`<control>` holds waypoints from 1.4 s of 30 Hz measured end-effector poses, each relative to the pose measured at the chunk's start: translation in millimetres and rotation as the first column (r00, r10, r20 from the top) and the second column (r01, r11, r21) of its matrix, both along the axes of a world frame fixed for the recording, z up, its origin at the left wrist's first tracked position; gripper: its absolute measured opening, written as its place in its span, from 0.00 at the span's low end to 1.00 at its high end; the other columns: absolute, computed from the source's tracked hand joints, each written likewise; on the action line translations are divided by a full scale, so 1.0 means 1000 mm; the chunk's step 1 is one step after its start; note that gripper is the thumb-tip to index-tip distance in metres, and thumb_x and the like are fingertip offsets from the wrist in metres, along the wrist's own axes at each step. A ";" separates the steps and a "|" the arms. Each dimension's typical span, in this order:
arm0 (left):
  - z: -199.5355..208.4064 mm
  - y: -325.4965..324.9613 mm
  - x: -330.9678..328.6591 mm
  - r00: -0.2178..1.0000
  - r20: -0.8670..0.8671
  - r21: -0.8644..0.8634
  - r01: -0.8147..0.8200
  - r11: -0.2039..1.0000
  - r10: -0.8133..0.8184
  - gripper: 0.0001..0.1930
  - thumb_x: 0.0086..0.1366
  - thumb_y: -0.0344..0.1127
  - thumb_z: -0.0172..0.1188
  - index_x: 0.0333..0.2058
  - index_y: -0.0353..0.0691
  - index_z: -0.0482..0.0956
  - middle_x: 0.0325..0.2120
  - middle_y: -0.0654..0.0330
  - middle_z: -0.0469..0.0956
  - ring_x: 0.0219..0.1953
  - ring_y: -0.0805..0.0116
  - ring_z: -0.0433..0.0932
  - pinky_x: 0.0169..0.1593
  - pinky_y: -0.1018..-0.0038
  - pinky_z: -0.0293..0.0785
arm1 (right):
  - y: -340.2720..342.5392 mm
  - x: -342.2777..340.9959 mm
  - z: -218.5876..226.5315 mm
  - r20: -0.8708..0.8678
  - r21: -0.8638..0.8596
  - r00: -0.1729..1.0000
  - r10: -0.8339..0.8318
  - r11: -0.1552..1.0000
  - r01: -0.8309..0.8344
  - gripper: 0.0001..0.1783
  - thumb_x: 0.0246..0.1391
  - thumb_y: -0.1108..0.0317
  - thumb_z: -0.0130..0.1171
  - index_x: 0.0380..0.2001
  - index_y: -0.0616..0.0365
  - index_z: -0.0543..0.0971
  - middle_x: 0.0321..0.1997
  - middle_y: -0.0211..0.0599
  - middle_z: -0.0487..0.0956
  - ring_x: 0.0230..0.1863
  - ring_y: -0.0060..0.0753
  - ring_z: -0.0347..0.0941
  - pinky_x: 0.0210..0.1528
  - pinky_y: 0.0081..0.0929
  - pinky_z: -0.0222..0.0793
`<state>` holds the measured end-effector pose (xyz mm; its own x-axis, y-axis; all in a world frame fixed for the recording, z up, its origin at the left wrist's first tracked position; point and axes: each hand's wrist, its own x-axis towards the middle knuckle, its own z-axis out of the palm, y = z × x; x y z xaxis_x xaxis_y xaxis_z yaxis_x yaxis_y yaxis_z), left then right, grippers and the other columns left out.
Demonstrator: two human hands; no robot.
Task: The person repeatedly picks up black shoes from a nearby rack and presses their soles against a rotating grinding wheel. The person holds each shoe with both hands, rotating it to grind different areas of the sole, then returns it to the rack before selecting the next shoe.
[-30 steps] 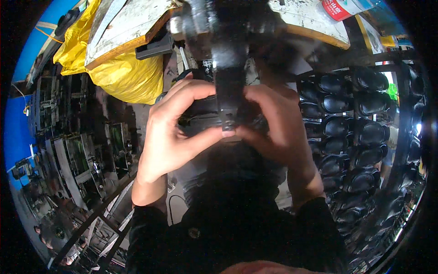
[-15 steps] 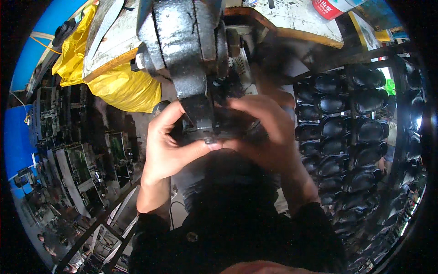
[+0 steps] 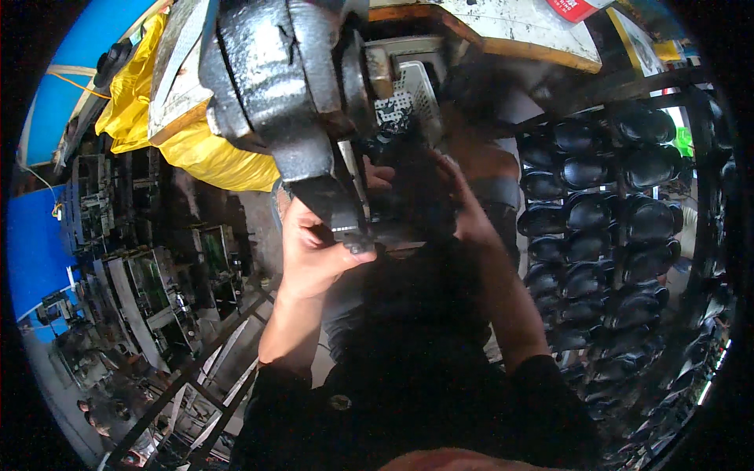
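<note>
Beneath the worn grey metal machine head (image 3: 271,71), my left hand (image 3: 310,259) is closed around the front of a small black piece (image 3: 360,242), its thumb lying along the near edge. The piece's kind is hard to make out in the shadow. To the right, my right hand (image 3: 470,212) is raised beside a dark mass (image 3: 420,196) under the machine; most of its fingers are lost in shadow. A patch of skin shows left of that mass, and I cannot tell which hand it belongs to.
A white perforated basket (image 3: 420,86) lies behind the machine. Yellow plastic sheeting (image 3: 212,161) hangs by the worktable (image 3: 542,35), which bears a red and white container (image 3: 573,8). Racked rows of glossy black shoe-like pieces (image 3: 589,212) stand at right, metal frames (image 3: 149,298) at left.
My right hand has drawn away to the right from my left thumb, where the two thumbs met before. The machine head now appears farther left, and the basket shows more.
</note>
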<state>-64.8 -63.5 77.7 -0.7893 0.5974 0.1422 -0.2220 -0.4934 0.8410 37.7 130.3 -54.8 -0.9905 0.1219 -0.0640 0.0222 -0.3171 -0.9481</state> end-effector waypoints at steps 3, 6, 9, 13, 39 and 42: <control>-0.003 -0.002 0.000 0.999 0.017 -0.008 0.046 0.999 -0.046 0.28 0.45 0.33 0.77 0.46 0.34 0.79 0.49 0.46 0.78 0.60 0.44 0.71 0.65 0.50 0.61 | 0.028 0.017 0.014 -0.023 -0.034 0.998 -0.054 0.998 0.053 0.57 0.33 0.66 0.77 0.69 0.59 0.59 0.73 0.43 0.60 0.73 0.41 0.55 0.74 0.41 0.49; -0.004 0.003 0.003 0.996 0.045 0.060 0.069 0.996 -0.072 0.28 0.47 0.32 0.76 0.48 0.34 0.79 0.52 0.46 0.77 0.63 0.40 0.67 0.67 0.46 0.57 | 0.065 0.030 0.029 -0.052 0.241 0.996 -0.073 0.967 0.083 0.57 0.32 0.67 0.76 0.69 0.60 0.60 0.73 0.41 0.60 0.74 0.40 0.54 0.74 0.40 0.48; -0.004 0.007 0.007 0.995 0.077 0.115 0.059 0.992 -0.068 0.27 0.49 0.32 0.75 0.49 0.34 0.79 0.53 0.45 0.76 0.64 0.39 0.65 0.68 0.44 0.53 | 0.091 0.036 0.046 -0.052 0.511 0.997 -0.062 0.856 0.080 0.57 0.29 0.70 0.75 0.68 0.59 0.61 0.72 0.40 0.63 0.73 0.40 0.56 0.74 0.39 0.49; -0.005 0.004 0.011 0.984 0.178 0.095 0.013 0.995 -0.029 0.34 0.47 0.34 0.77 0.52 0.35 0.71 0.53 0.46 0.74 0.61 0.46 0.68 0.66 0.48 0.60 | 0.112 0.038 0.076 -0.042 0.595 0.998 -0.051 0.801 0.066 0.58 0.28 0.72 0.76 0.68 0.57 0.62 0.70 0.38 0.65 0.72 0.40 0.58 0.73 0.38 0.51; -0.057 -0.028 0.011 0.808 0.577 0.326 -0.095 0.941 -0.119 0.37 0.60 0.43 0.69 0.65 0.46 0.64 0.69 0.62 0.57 0.69 0.57 0.60 0.69 0.50 0.58 | 0.080 0.025 0.185 -0.239 0.359 0.896 -0.374 0.823 0.439 0.39 0.43 0.67 0.70 0.60 0.64 0.71 0.64 0.55 0.71 0.65 0.51 0.67 0.69 0.46 0.60; -0.066 -0.042 0.009 0.803 0.592 0.306 -0.137 0.942 -0.075 0.38 0.60 0.44 0.68 0.66 0.46 0.62 0.69 0.61 0.58 0.68 0.58 0.61 0.69 0.51 0.57 | 0.057 0.013 0.188 -0.344 0.475 0.905 -0.251 0.785 0.398 0.41 0.40 0.65 0.73 0.60 0.62 0.71 0.63 0.55 0.71 0.65 0.52 0.67 0.68 0.46 0.61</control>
